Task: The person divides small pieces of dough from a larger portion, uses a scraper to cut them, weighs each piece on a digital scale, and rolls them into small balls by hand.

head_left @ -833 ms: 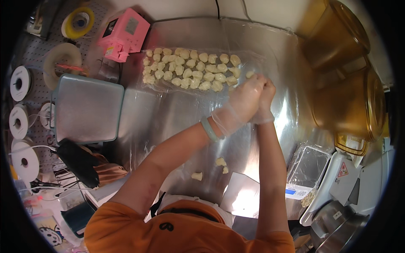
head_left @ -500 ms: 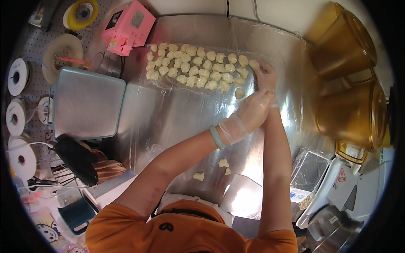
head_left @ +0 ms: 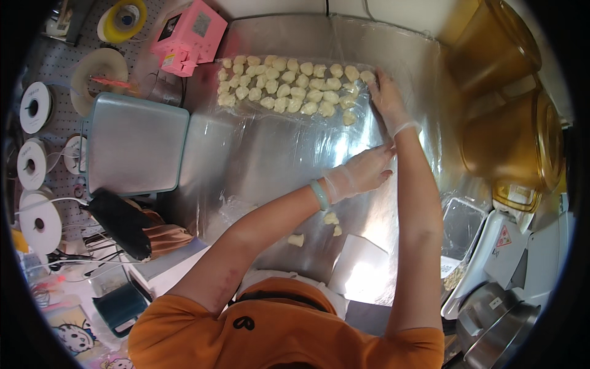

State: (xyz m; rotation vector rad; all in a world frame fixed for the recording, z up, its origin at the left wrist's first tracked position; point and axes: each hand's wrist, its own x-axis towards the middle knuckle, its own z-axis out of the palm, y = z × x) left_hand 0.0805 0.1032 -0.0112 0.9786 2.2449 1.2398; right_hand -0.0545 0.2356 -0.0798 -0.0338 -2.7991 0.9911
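Observation:
Several pale dough balls [head_left: 283, 90] lie in rows at the far side of the metal tabletop [head_left: 258, 150], with shiny clear plastic film around them. At the right end of the rows is my right hand [head_left: 388, 104] in a clear disposable glove, fingers stretched out, its fingertips beside the last dough ball [head_left: 367, 76]. My left hand [head_left: 362, 173], gloved too, is nearer to me, just left of my right forearm. Its fingers and thumb are apart, and I see nothing in it. Small dough scraps [head_left: 296, 240] lie near the table's front.
A pink machine [head_left: 189, 38] stands at the far left, with a grey tray [head_left: 136, 144] nearer. Amber tubs [head_left: 511, 141] line the right side. A clear container [head_left: 462, 229] and steel bowls [head_left: 491, 317] are at the near right. A white sheet [head_left: 361, 270] lies close to me.
My left hand has come away from my right wrist, nearer to me, and its fingers have parted. My right hand's fingers have stretched out toward the far side.

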